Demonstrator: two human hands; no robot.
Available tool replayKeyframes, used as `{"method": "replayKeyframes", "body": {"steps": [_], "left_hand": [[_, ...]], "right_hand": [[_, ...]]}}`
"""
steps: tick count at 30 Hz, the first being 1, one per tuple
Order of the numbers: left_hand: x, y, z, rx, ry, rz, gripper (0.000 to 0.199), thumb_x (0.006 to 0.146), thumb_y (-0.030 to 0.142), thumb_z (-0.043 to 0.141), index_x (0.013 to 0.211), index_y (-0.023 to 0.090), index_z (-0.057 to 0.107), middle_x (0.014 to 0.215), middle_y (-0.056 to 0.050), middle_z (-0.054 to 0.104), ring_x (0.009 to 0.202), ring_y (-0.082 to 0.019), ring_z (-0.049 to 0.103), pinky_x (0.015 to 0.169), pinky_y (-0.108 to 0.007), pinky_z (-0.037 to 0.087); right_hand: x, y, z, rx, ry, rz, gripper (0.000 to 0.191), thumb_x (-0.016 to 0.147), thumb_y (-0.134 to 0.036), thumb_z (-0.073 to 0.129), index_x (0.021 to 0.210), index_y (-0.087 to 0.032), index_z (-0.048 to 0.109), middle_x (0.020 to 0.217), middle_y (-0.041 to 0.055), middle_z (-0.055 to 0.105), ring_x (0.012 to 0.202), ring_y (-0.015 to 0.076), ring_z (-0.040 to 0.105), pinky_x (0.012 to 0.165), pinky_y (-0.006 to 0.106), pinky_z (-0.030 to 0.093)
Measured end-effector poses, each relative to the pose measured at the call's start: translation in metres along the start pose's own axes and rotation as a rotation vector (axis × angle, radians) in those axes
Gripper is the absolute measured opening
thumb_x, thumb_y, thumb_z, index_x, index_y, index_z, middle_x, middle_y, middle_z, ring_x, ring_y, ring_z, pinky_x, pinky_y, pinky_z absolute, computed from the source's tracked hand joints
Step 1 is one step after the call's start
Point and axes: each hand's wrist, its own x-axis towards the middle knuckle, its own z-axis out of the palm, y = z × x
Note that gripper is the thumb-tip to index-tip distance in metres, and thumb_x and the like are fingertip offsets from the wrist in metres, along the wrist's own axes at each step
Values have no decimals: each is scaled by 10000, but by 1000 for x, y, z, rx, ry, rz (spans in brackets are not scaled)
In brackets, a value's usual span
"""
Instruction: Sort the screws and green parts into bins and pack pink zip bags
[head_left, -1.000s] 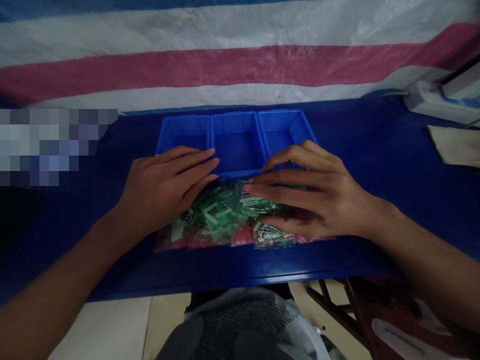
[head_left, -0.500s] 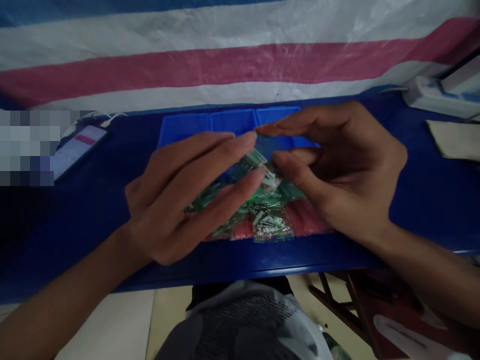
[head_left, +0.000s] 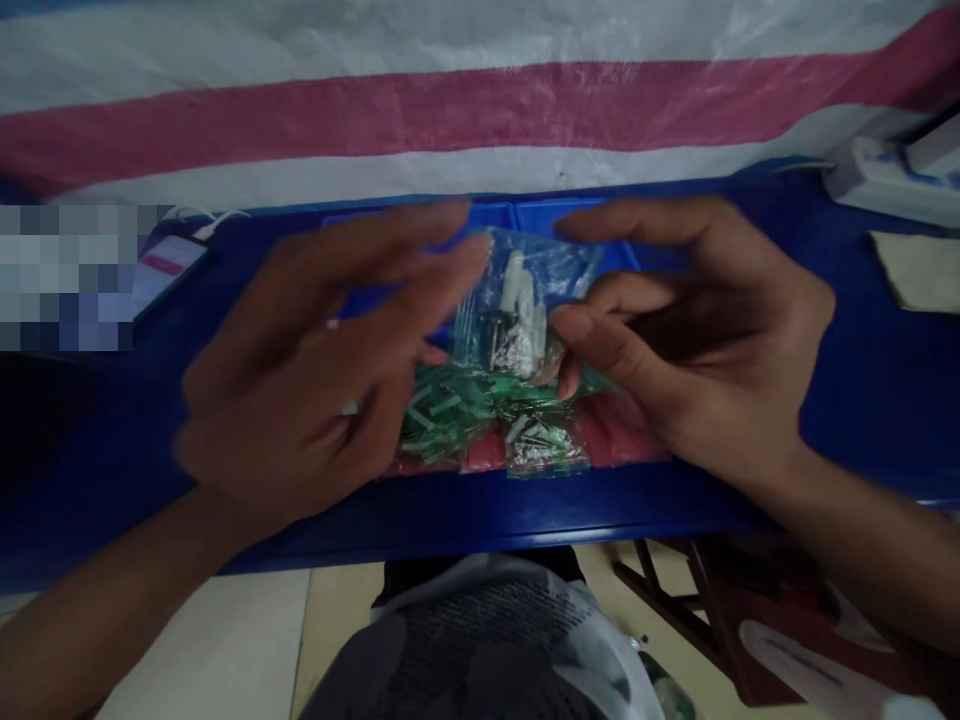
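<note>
A small clear plastic bag (head_left: 517, 290) with white wall plugs and what look like metal screws inside is held up between my hands. My right hand (head_left: 697, 340) pinches its right side between thumb and fingers. Blurred by motion, my left hand (head_left: 315, 370) is at the bag's left edge, its fingers stretched and apart; whether a fingertip touches the bag is unclear. Below lie green-tinted bags of plugs (head_left: 450, 405), and another clear bag of plugs and screws (head_left: 546, 440) rests on red packaging (head_left: 619, 430).
Behind my hands stands a blue compartment tray (head_left: 551, 212), partly covered by them. The blue table (head_left: 450, 510) has a phone (head_left: 169, 270) with a cable at left. A white power strip (head_left: 885, 180) and beige cloth-like piece (head_left: 926, 270) lie at right. Striped sheeting (head_left: 480, 110) hangs behind.
My left hand has drawn left and its fingers have spread away from the bag. The bag, now turned more upright and in fuller view, stays in my right hand.
</note>
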Motion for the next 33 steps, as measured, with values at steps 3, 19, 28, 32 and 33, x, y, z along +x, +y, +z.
{"method": "replayKeyframes", "body": {"steps": [3,19,28,32,33], "left_hand": [[10,0,-1,-3,28,232,233,947,276,826,1099,450,859,1318,78,807,1294,-319,763,924,-410,768],[3,-9,1,-401,-74,-281,263,1035,408,754,1295,404,796,882,51,856,687,-192,809,624,-314,714],[13,-27,-3,-365,-11,-321,160,999,364,758,1133,291,806,865,18,850,703,-178,797,627,-291,693],[14,-30,-3,-339,-21,-318,131,1000,323,740,1088,275,824,868,16,851,726,-172,800,653,-274,700],[15,-30,-3,-330,-22,-316,122,1000,324,741,1073,280,828,872,17,851,730,-173,801,662,-280,704]], "right_hand": [[3,-1,0,181,-101,75,308,936,-118,849,1169,-301,766,818,-114,809,578,98,756,528,225,659],[13,11,-22,-724,-101,-538,252,1061,-154,671,1185,-341,784,1100,44,842,962,278,786,915,502,661],[54,76,-86,-781,-131,-206,296,988,-332,733,1273,-274,786,847,38,808,717,245,725,652,389,567],[49,81,-80,-864,-157,-233,238,968,-307,733,1166,-258,856,872,64,816,783,276,731,703,427,595],[47,81,-78,-888,-166,-252,238,970,-299,729,1164,-259,861,882,67,819,806,281,731,720,435,604]]}}
